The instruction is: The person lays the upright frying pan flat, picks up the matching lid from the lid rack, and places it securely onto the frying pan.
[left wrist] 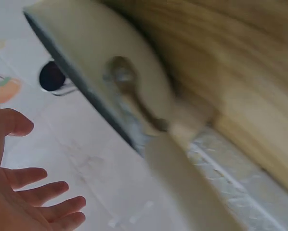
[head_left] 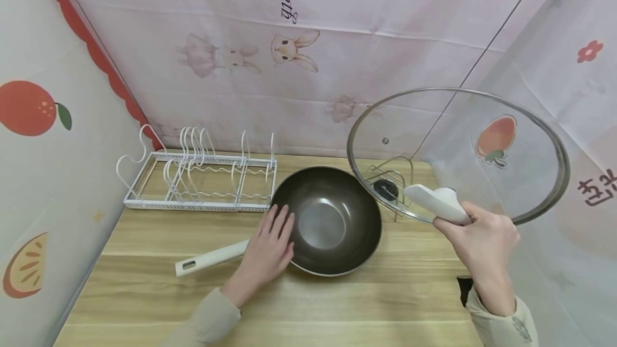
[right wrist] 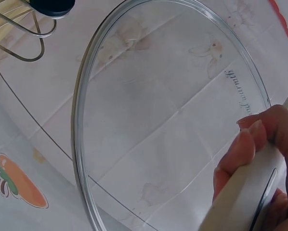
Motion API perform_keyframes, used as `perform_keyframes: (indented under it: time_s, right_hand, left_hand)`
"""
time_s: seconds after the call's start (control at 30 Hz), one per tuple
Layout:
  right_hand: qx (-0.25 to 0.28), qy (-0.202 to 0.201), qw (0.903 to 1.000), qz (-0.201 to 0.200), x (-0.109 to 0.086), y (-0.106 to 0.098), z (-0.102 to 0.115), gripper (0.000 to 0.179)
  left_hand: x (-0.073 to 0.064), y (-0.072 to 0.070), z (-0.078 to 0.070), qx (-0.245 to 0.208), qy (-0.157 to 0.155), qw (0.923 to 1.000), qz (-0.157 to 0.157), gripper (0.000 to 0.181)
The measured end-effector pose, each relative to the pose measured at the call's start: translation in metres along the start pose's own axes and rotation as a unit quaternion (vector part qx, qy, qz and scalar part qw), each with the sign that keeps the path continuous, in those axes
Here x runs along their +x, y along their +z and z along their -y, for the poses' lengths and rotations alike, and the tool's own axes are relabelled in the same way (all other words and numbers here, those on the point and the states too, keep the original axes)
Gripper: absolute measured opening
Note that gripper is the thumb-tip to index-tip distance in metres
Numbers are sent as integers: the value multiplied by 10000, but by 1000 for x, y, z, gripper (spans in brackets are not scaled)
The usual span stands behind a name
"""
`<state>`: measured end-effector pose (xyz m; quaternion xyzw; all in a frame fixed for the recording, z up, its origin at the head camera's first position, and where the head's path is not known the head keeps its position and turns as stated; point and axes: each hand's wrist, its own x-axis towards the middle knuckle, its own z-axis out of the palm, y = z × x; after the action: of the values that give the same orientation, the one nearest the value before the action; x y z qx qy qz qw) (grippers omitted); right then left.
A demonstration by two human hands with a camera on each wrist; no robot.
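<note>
A dark-coated wok (head_left: 322,224) sits on the wooden table, its cream handle (head_left: 212,257) pointing left. My left hand (head_left: 268,253) is over the wok's left rim near the handle, fingers extended; the left wrist view shows them apart from the wok's pale outer side (left wrist: 103,53). On the right, my right hand (head_left: 487,237) grips the white handle (head_left: 436,202) of a large glass lid (head_left: 458,143). The lid is held raised and tilted, its metal-edged rim (right wrist: 79,125) well clear of the wok. In the right wrist view, fingers curl round the lid's handle (right wrist: 245,197).
A white wire rack (head_left: 193,206) with upright dividers stands at the back left. Behind the lid is a metal wire stand (head_left: 408,170) with a round black piece (head_left: 385,189). Printed cloth walls (head_left: 337,68) enclose the table (head_left: 337,309) at the back and sides.
</note>
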<state>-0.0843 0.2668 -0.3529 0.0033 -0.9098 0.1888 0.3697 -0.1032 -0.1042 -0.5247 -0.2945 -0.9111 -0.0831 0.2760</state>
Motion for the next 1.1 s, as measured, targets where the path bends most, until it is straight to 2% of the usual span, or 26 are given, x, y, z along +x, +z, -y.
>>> perform_keyframes:
  time_s: [0.27,0.47,0.57,0.77,0.87,1.1]
  right_hand:
    - [77,12,9999,98,-6,-8,11,27]
    - [190,-138,9997,78,-8,-12,17,16]
    - [327,-91,9992,209,-8,-14,22,13]
    - [630,25,9969,476,-8,-18,32,19]
    - [721,-40,9960,529,-8,-19,35,21]
    - [868,-260,9937,658,-5,-20,41,23]
  left_hand:
    - [-41,-1,24,4,-404,9992,44,64]
    - [-62,-3,37,-50,-691,9975,144,58]
    - [-69,-5,43,-3,-782,9965,279,65]
    - [-81,-8,50,-119,-990,9935,555,62]
    - [-84,-8,51,-149,-1045,9928,565,59]
    - [-84,-7,53,-171,-963,9944,402,45]
